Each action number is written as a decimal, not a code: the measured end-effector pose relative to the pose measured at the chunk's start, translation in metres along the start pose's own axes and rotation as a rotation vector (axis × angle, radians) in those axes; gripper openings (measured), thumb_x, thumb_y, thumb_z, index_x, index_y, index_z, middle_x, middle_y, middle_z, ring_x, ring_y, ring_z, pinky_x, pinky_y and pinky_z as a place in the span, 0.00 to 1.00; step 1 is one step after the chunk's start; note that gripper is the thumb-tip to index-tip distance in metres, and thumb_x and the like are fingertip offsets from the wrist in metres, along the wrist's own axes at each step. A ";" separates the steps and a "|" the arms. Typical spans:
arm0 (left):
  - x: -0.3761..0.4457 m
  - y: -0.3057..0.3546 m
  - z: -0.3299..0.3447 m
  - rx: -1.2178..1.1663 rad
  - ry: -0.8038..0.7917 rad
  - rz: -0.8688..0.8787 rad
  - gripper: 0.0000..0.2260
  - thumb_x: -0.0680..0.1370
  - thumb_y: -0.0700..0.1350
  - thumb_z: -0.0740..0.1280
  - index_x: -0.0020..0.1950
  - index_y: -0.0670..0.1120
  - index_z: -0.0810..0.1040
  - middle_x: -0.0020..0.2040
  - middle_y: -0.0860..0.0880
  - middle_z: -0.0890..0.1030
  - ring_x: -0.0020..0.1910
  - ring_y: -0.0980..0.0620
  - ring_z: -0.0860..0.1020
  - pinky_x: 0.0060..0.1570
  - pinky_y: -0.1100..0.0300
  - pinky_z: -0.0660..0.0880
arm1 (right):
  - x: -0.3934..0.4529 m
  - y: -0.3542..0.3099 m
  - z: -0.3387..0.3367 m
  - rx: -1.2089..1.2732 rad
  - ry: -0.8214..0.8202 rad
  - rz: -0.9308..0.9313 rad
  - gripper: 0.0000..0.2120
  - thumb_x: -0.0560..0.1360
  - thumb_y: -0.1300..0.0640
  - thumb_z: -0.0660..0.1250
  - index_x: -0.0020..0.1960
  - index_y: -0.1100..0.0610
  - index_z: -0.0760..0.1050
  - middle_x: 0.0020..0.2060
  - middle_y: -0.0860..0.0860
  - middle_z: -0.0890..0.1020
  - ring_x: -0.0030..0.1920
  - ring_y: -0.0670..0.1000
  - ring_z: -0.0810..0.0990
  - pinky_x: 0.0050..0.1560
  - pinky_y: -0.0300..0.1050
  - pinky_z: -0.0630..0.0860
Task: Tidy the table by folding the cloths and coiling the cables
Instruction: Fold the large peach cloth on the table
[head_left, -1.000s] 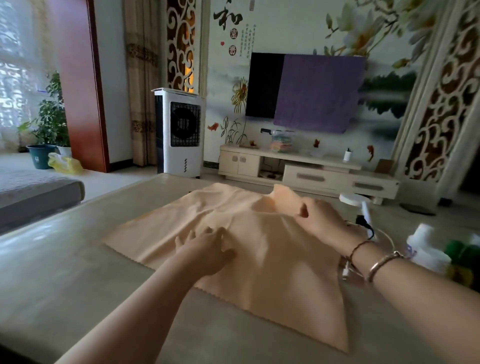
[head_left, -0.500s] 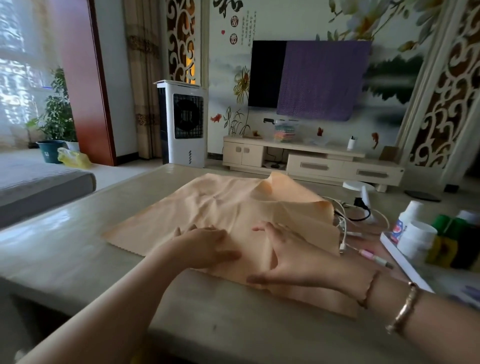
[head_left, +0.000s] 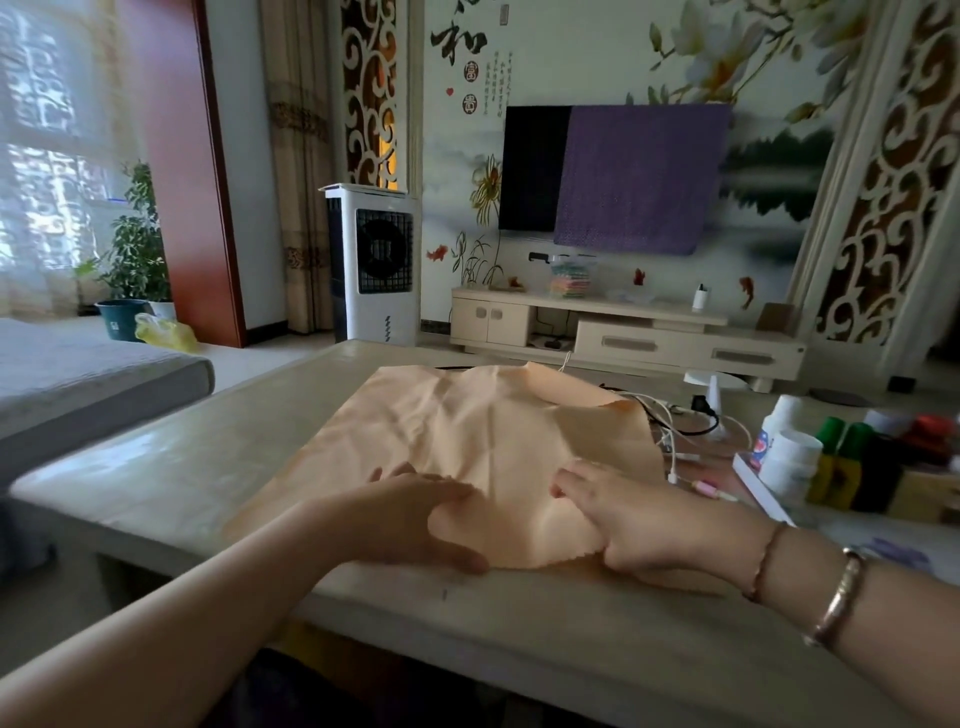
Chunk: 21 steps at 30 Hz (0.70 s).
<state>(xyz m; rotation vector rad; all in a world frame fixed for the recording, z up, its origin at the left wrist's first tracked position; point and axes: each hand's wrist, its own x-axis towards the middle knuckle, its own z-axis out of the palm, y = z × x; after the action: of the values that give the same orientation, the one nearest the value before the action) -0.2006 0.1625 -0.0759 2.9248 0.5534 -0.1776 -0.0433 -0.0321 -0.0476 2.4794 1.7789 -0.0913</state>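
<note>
A peach cloth (head_left: 467, 431) lies spread on the beige table (head_left: 171, 467), its near edge lifted into a fold. My left hand (head_left: 410, 519) grips that near edge, thumb under the fabric and fingers on top. My right hand (head_left: 639, 525) pinches the same edge a little to the right. White and black cables (head_left: 685, 421) lie tangled on the table just right of the cloth, partly hidden under its far right corner.
White jars (head_left: 789, 457), green-capped bottles (head_left: 841, 462) and a flat white box edge (head_left: 758, 488) crowd the table's right side. A small white stand (head_left: 714, 389) sits behind the cables. A grey sofa (head_left: 78, 384) is at the left.
Both hands have drawn back to the cloth's near edge and taken hold of it; the right hand left the far corner. The near edge is now raised off the table.
</note>
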 end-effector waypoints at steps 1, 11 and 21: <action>-0.003 0.000 0.001 0.009 0.022 0.002 0.45 0.63 0.78 0.60 0.76 0.61 0.56 0.76 0.58 0.61 0.75 0.52 0.55 0.74 0.44 0.49 | -0.001 0.000 -0.001 0.019 0.020 0.031 0.23 0.71 0.67 0.61 0.64 0.55 0.64 0.62 0.52 0.70 0.65 0.52 0.69 0.57 0.52 0.74; -0.011 -0.012 -0.011 0.098 0.274 -0.052 0.29 0.74 0.58 0.65 0.74 0.56 0.62 0.69 0.54 0.71 0.64 0.51 0.73 0.57 0.56 0.69 | -0.002 0.004 -0.042 0.237 0.551 0.201 0.15 0.75 0.66 0.57 0.56 0.55 0.76 0.46 0.56 0.81 0.45 0.57 0.79 0.45 0.50 0.74; -0.024 -0.040 -0.048 -0.150 0.534 -0.281 0.13 0.78 0.42 0.59 0.38 0.49 0.80 0.38 0.51 0.81 0.37 0.52 0.80 0.44 0.54 0.80 | -0.013 0.031 -0.045 0.332 0.468 0.275 0.10 0.78 0.62 0.59 0.48 0.58 0.79 0.41 0.54 0.82 0.41 0.53 0.80 0.42 0.48 0.76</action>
<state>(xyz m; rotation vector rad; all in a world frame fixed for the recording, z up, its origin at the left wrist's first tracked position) -0.2330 0.1991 -0.0312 2.7186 1.0000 0.6032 -0.0180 -0.0493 -0.0005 3.1747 1.6482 0.2545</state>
